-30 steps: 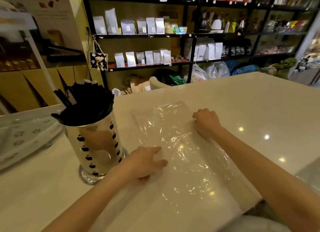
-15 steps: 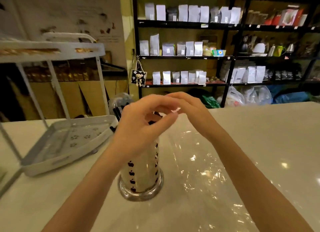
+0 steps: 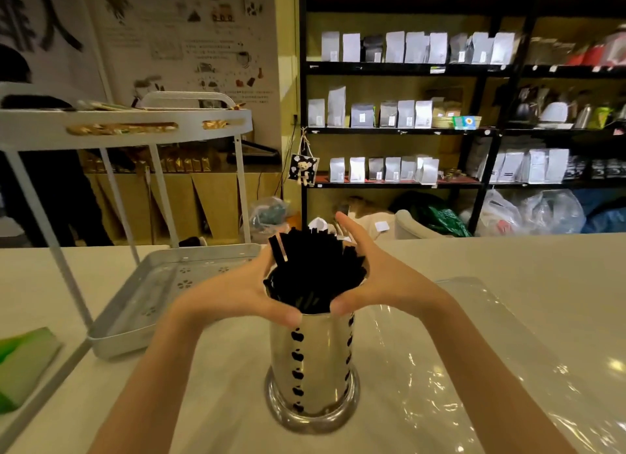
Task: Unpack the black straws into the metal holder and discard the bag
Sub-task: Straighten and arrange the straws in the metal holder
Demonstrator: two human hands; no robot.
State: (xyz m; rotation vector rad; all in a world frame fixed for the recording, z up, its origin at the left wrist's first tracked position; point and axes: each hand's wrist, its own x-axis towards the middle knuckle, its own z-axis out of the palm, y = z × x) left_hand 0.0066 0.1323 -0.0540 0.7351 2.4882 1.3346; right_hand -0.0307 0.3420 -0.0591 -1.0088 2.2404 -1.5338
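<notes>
A shiny metal holder (image 3: pixel 318 362) with black apple-shaped cut-outs stands upright on the white counter in front of me. A bundle of black straws (image 3: pixel 313 267) fills it and sticks out of the top. My left hand (image 3: pixel 237 292) cups the bundle from the left, thumb at the holder's rim. On the other side my right hand (image 3: pixel 376 277) cups it, fingers stretched up behind the straws. The clear plastic bag (image 3: pixel 491 369) lies flat and empty on the counter to the right of the holder.
A white two-tier metal rack (image 3: pixel 162 281) stands at the left, its lower tray close to my left arm. A green-and-white pack (image 3: pixel 23 362) lies at the far left edge. Black shelves (image 3: pixel 406 128) with pouches stand behind the counter.
Both hands left the flat bag, rose together above the holder, and now wrap around the straw bundle at the holder's top. The view has shifted so the holder sits centred.
</notes>
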